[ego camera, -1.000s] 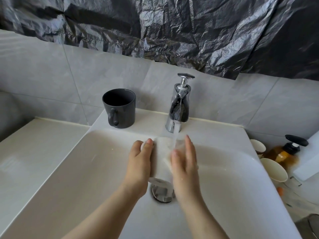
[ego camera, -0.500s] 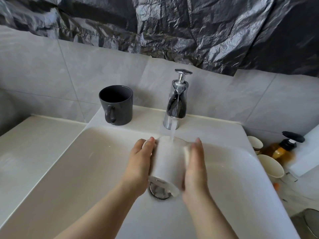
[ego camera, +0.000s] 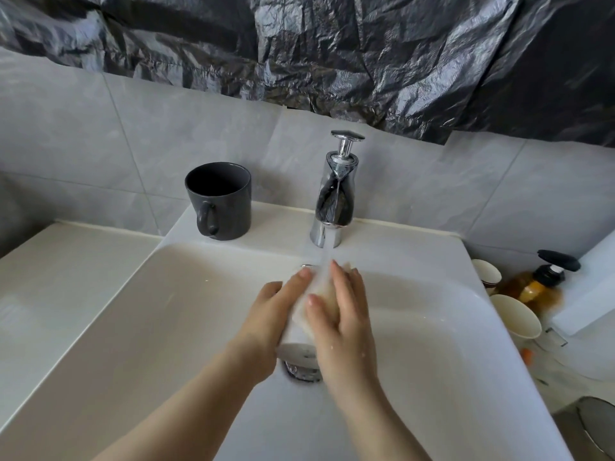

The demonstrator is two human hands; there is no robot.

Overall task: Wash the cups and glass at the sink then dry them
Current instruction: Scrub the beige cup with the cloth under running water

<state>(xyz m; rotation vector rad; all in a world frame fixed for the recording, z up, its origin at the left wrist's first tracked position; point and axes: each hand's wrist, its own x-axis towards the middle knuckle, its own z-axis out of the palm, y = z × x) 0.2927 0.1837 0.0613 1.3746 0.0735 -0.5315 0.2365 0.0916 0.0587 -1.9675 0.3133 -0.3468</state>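
White stone-like surface (ego camera: 50,277) fills the far left, butting against the rim of the white rectangular ceramic sink (ego camera: 133,327). On the sink's back ledge we see a dark grey ceramic mug (ego camera: 218,201) standing upright, its handle turned toward us, well apart from the hands. Further along, over the basin, the left hand (ego camera: 266,324) wraps its grip round the left side of a white cylindrical cup (ego camera: 297,337), which lies tilted with its base toward us, just above the round chrome drain (ego camera: 301,372). Behind it rises the chrome single-lever tap (ego camera: 334,201), and a stream of running water (ego camera: 327,252) falls from the spout onto the far end of the cup, which looks blurred there. The right hand (ego camera: 342,314) closes its grip over the cup's right side, thumb laid across the top and fingers reaching under the stream, so the cup is clamped between both hands. To the right of the sink, two pale paper cups (ego camera: 514,316) stand just beside its edge, and near them an amber plastic bottle with a black pump (ego camera: 535,284). Grey wall tiles (ego camera: 83,128) run behind everything, with crinkled black plastic sheeting (ego camera: 332,44) hanging above them.
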